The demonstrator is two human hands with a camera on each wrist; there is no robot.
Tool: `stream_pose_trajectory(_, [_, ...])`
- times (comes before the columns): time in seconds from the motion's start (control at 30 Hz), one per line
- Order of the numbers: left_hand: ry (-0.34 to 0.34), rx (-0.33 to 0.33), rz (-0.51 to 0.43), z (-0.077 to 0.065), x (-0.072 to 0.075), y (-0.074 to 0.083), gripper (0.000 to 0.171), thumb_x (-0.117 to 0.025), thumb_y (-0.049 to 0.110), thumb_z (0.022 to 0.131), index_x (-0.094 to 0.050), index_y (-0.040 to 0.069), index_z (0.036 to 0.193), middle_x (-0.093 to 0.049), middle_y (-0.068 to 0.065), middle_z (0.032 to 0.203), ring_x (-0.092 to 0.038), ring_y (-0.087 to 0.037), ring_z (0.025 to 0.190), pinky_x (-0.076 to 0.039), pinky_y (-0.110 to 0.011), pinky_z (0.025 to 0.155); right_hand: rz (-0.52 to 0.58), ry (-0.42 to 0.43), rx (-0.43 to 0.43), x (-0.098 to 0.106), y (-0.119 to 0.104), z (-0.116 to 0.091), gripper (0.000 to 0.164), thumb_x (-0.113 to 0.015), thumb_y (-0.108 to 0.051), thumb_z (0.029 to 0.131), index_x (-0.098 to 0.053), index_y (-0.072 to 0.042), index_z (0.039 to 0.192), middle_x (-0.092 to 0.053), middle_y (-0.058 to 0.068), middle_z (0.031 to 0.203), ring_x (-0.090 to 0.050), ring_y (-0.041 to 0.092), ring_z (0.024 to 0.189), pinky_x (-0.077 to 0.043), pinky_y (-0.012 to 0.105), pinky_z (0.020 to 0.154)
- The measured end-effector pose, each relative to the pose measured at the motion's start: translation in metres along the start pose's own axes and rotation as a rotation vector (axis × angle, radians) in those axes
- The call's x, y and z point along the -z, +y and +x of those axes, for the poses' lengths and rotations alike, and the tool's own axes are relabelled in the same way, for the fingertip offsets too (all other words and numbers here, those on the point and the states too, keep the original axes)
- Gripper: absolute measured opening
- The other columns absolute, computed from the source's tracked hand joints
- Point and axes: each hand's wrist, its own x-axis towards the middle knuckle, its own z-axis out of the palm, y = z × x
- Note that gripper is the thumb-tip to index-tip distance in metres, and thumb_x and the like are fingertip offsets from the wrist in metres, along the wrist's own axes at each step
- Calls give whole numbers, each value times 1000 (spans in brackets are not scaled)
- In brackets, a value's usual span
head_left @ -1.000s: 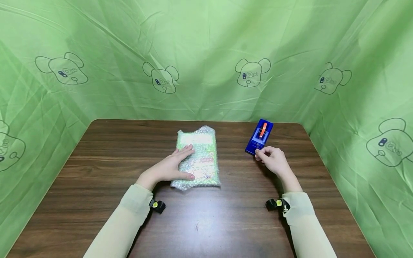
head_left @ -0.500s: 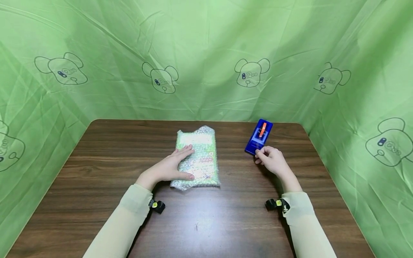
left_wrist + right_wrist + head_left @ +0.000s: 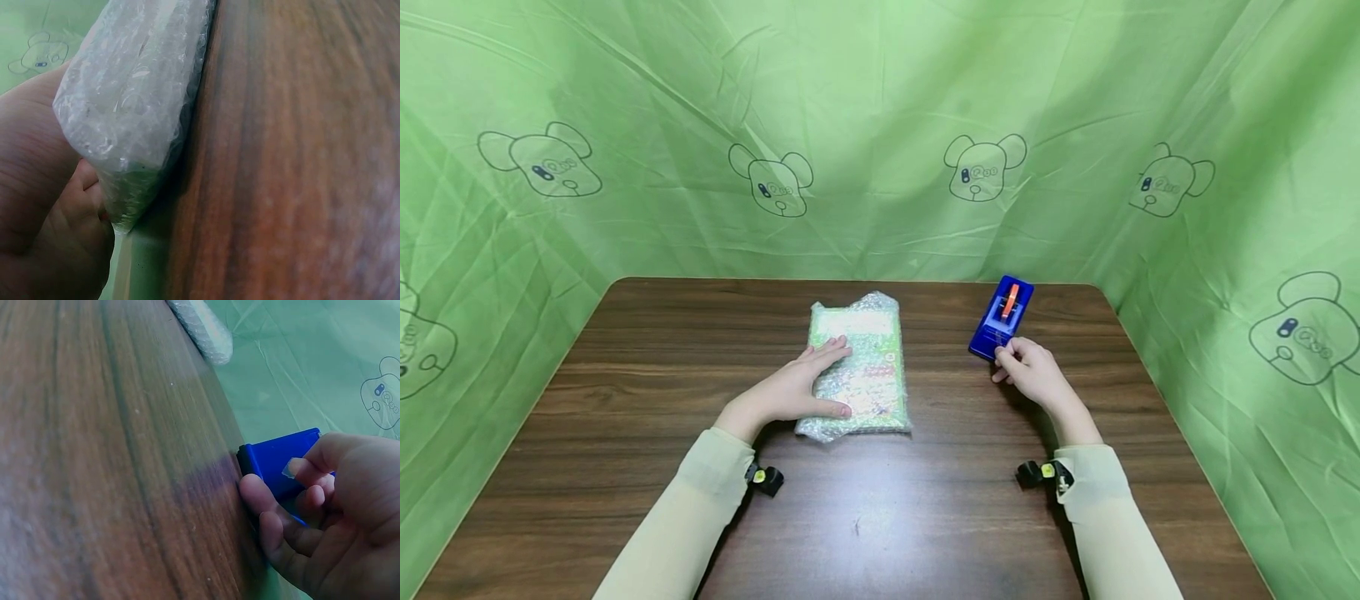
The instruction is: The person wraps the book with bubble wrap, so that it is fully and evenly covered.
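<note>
A flat green, book-like item in bubble wrap (image 3: 861, 371) lies on the table. My left hand (image 3: 790, 387) rests on its left side, with fingers and thumb spread across the wrap. In the left wrist view the bubble wrap (image 3: 134, 94) shows its folded end beside the hand (image 3: 37, 169). To the right stands a blue tape dispenser (image 3: 1002, 312) with an orange roll core. My right hand (image 3: 1033, 371) is at its near end, thumb and forefinger pinching the end of the clear tape (image 3: 289, 469). The dispenser (image 3: 275, 459) is partly hidden behind the fingers in the right wrist view.
The dark wooden table (image 3: 662, 358) has its far edge just behind both things. Green cloth (image 3: 880, 167) printed with bear-like heads hangs around the back and sides. Each wrist carries a small black camera (image 3: 766, 479).
Almost nothing differs. The left hand stays on the bubble-wrapped item, and the right hand keeps its pinch at the dispenser's near end. The view shifts very slightly.
</note>
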Motion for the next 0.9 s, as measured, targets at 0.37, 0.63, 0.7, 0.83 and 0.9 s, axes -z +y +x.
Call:
stream_pose_trajectory(0.37, [-15,33,1,0,0,-1,109,-88,55,90,-33,14,173,-17,-4,183,-11,-23,169,-7,-49,137,59,-32,-52,0,0,0,29,-56,-16,112,-59,1,89,-70,24,104,-80,24,76,-63,29,64])
stream_pose_trajectory(0.63, [-7,17,-10,0,0,0,108,-89,54,89,-35,12,172,-19,-7,182,-13,-26,169,-7,-51,137,-32,-72,-33,3,6,-2,28,-59,-14,109,-60,-6,82,-76,10,86,-73,18,72,-55,27,60])
stream_pose_trajectory(0.7, [-10,21,-12,0,0,-1,108,-89,54,89,-34,13,172,-18,-6,183,-12,-24,169,-6,-50,137,-3,-95,-29,5,7,-2,30,-61,-16,110,-61,-5,82,-77,9,83,-73,19,72,-57,28,62])
stream_pose_trajectory(0.83, [-15,22,-14,1,-1,0,108,-89,55,89,-34,12,172,-17,-5,183,-12,-23,169,-5,-49,137,75,-160,-23,10,8,-4,32,-61,-20,112,-63,0,87,-78,12,82,-74,22,75,-60,30,67])
stream_pose_trajectory(0.9, [-14,22,-14,1,0,0,108,-89,55,89,-34,13,172,-17,-5,183,-12,-22,169,-5,-49,137,115,-192,-12,13,8,-5,32,-60,-20,113,-63,2,90,-78,15,84,-74,23,76,-61,30,69])
